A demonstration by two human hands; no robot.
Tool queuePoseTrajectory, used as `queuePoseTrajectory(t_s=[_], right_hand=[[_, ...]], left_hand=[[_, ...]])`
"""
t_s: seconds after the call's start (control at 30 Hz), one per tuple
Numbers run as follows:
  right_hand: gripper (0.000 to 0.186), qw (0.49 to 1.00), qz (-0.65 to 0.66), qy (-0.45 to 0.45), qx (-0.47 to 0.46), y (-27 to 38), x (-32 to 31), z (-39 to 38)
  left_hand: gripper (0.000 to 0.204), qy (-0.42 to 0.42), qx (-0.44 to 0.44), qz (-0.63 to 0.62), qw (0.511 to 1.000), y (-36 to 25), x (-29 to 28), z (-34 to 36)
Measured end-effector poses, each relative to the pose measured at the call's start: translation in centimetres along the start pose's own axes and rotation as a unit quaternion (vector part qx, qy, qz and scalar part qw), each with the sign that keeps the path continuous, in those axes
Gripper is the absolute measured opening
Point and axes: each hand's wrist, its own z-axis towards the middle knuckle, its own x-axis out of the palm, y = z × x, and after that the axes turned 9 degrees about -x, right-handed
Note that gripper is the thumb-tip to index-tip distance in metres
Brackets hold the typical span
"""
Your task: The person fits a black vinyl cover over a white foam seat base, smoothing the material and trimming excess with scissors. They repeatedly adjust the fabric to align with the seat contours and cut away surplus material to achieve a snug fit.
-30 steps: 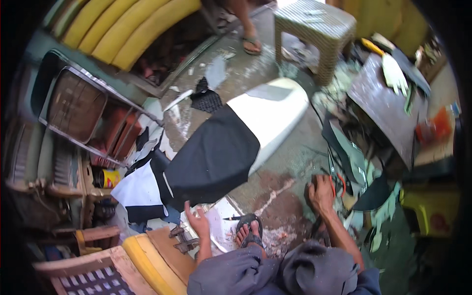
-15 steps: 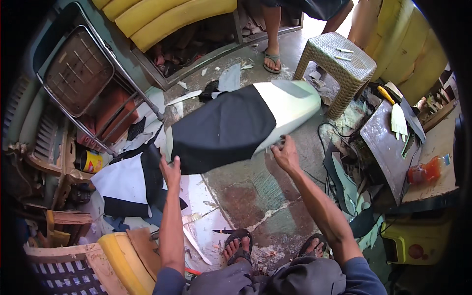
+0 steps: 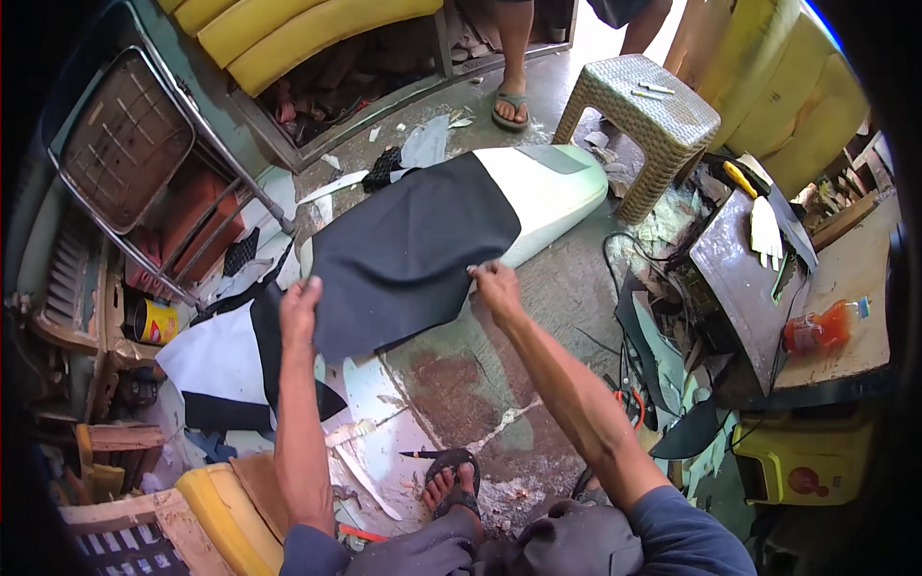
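A long, pale motorcycle seat foam (image 3: pixel 538 197) lies on the floor in front of me, with a black vinyl sheet (image 3: pixel 413 240) draped across most of it. The foam's far right end is bare. My left hand (image 3: pixel 301 312) is closed at the sheet's left near edge, thumb upward. At the near right corner, my right hand (image 3: pixel 495 288) pinches the vinyl between thumb and fingers. Between both hands the near edge hangs off the foam, with a soft fold above it. A white and black piece of cover material (image 3: pixel 226 370) lies left of my left hand.
A woven-pattern stool (image 3: pixel 639 106) stands beyond the foam, near another person's sandalled foot (image 3: pixel 512 108). On the left leans a metal-framed chair (image 3: pixel 134 144). To the right are a metal sheet (image 3: pixel 735 278), a bottle of red liquid (image 3: pixel 824 328) and scissors (image 3: pixel 634 403). A knife (image 3: pixel 423 454) lies by my foot.
My hands have closed on the near edge of the black sheet, and it is now lifted and pulled toward me. The view has shifted slightly, so surroundings sit a bit further left.
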Motion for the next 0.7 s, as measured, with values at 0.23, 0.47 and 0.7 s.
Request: queuePoseTrajectory(t_s=[0.23, 0.47, 0.7], right_hand=[[0.055, 0.989, 0.136, 0.023, 0.046, 8.7, -3.1, -5.2], [0.042, 0.904, 0.349, 0.146, 0.197, 6.9, 4.8, -5.1], [0.046, 0.944, 0.291, 0.133, -0.083, 18.1, -1.7, 0.3]], left_hand=[[0.026, 0.110, -0.027, -0.271, 0.956, -3.7, -7.0, -2.0], [0.043, 0.251, 0.002, -0.313, 0.916, -7.7, -4.1, 6.3], [0.027, 0.185, 0.162, -0.306, 0.920, -20.7, 0.3, 2.3]])
